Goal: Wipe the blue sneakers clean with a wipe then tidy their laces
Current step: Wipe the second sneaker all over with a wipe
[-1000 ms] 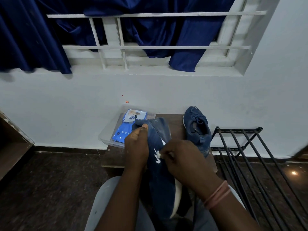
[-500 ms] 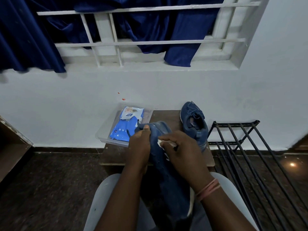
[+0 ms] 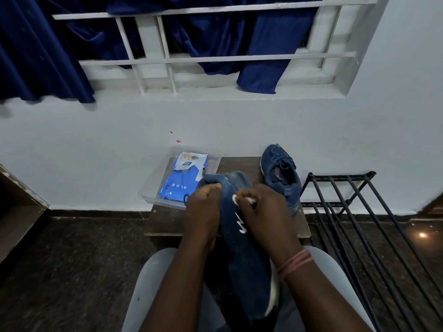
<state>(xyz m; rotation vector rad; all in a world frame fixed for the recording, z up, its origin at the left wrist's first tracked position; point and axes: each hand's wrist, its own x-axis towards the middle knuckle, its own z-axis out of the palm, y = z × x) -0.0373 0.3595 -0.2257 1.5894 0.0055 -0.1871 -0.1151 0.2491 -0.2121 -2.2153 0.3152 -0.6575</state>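
We see a blue sneaker [image 3: 247, 238] held over the person's lap, toe pointing away toward the wall and its white sole edge showing low on the right side. The left hand [image 3: 203, 212] grips the toe end from the left, fingers curled round the shoe and the thumb lying on top. The right hand [image 3: 268, 214] has its fingers bunched around a white wipe [image 3: 242, 200] and presses it against the upper of the shoe near the toe; only a small part of the wipe shows beyond the knuckles. A pinkish band [image 3: 294, 261] sits on the right wrist. Just beyond the hands stands a small brown counter [image 3: 167, 221] against the white wall. On its right side the second blue sneaker [image 3: 280, 173] rests with its toe toward the wall, laces loose on top. On the left side of the counter sits a clear plastic tray [image 3: 149, 190] holding a blue pack of wipes [image 3: 182, 176]. To the right of the counter a black metal rack [image 3: 347, 212] stands on the dark floor. Dark blue curtains [image 3: 43, 56] hang over the white window grille above.
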